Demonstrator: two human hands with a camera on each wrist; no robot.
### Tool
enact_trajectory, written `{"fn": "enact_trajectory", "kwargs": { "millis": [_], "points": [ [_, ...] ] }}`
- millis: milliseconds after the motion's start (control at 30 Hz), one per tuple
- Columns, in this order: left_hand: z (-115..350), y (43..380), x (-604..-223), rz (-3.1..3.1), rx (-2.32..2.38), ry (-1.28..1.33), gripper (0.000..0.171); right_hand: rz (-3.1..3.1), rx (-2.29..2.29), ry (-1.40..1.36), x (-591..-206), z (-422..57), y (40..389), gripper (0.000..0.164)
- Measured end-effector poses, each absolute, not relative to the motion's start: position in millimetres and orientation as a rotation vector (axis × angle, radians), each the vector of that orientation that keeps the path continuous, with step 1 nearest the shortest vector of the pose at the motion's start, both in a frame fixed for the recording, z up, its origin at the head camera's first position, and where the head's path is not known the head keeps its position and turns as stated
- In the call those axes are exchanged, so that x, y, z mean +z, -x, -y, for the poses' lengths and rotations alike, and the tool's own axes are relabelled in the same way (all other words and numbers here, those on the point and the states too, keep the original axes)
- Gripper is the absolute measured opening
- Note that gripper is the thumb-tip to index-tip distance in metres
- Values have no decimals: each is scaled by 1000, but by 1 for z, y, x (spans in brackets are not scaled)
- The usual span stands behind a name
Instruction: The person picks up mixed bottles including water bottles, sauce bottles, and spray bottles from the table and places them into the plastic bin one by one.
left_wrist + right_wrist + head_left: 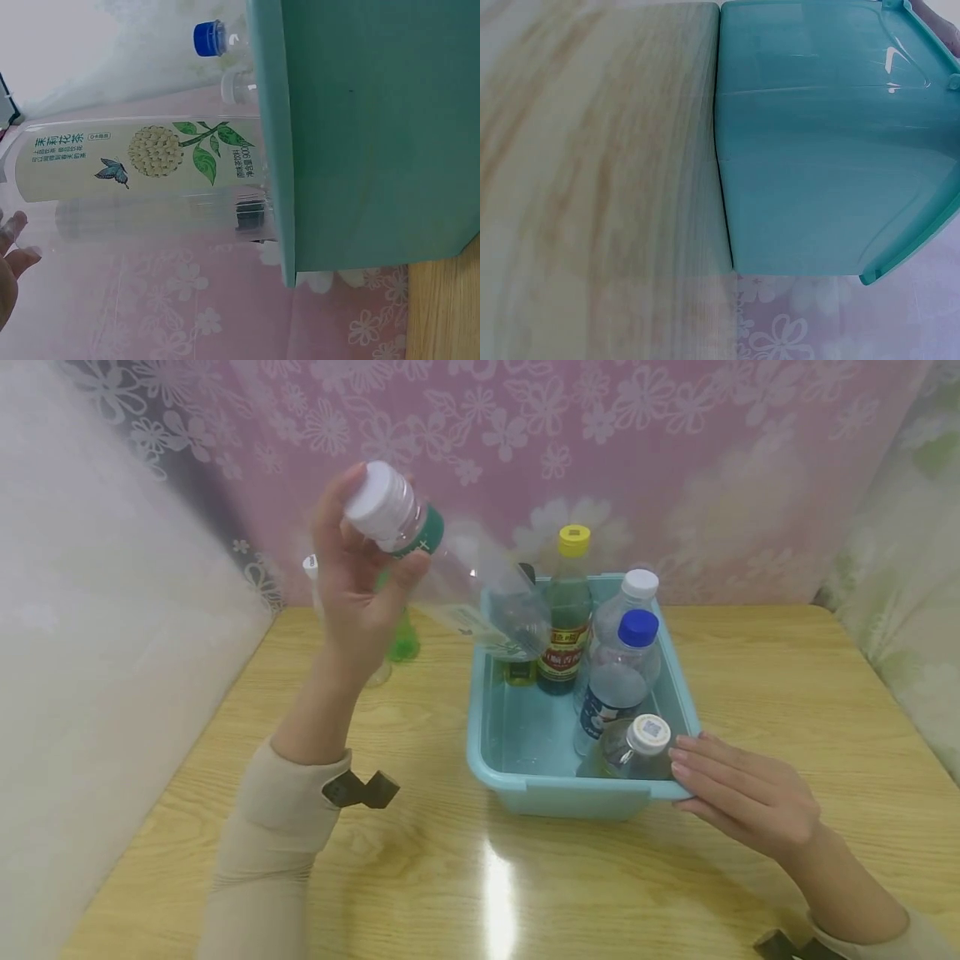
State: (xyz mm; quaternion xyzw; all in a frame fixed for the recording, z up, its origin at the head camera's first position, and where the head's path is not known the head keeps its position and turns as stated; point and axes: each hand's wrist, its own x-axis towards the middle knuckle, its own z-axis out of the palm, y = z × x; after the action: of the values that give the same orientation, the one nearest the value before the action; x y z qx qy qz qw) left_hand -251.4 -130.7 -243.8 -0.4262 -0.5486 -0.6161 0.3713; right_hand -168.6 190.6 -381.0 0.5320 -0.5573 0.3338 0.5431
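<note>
My left hand (360, 577) holds a large clear plastic bottle (476, 581) by its neck, just below the white cap. The bottle slants down to the right, its base over the left side of a light blue plastic bin (573, 799). In the left wrist view, the bottle's label (154, 152) shows a white flower and a butterfly. My right hand (750, 789) rests its fingers, nearly straight, on the bin's front right corner; its thumb is hidden. Inside the bin stand a yellow-capped sauce bottle (566, 635), a blue-capped bottle (618, 672) and a bottle with a white printed cap (647, 735).
Another white-capped bottle (637, 587) stands at the bin's back right, and a dark-capped bottle (520, 674) is partly hidden at its left. Left of the bin, behind my left arm, stands a green bottle (405, 639). A floral backdrop (480, 435) closes the wooden table's far side.
</note>
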Motion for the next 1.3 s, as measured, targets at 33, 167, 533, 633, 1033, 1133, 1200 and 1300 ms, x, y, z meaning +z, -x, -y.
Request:
{"fn": "enact_trajectory", "kwargs": {
  "millis": [33,167,533,633,1033,1133,1200,1300],
  "points": [
    [130,252,-244,1427,-1560,1101,80,1322,793,-1264,-381,-191,169,23],
    [127,255,-245,1472,-1505,1160,77,1325,792,-1270,-381,-190,169,23],
    [114,263,-235,1757,-1282,1324,64,1333,785,-1269,-382,-191,169,23],
    [109,265,-236,1866,-1176,1314,66,1336,781,-1267,-383,-191,168,23],
    [98,270,-248,2175,-1101,1190,71,1330,794,-1269,-383,-190,168,22],
    [95,272,-253,2270,-1131,1163,72,1319,796,-1264,-382,-190,168,22],
    [93,274,-256,2337,-1127,1150,73,1313,795,-1259,-381,-189,168,22],
    [90,276,-264,2411,-1070,1132,73,1310,797,-1257,-381,-189,168,22]
  ]
}}
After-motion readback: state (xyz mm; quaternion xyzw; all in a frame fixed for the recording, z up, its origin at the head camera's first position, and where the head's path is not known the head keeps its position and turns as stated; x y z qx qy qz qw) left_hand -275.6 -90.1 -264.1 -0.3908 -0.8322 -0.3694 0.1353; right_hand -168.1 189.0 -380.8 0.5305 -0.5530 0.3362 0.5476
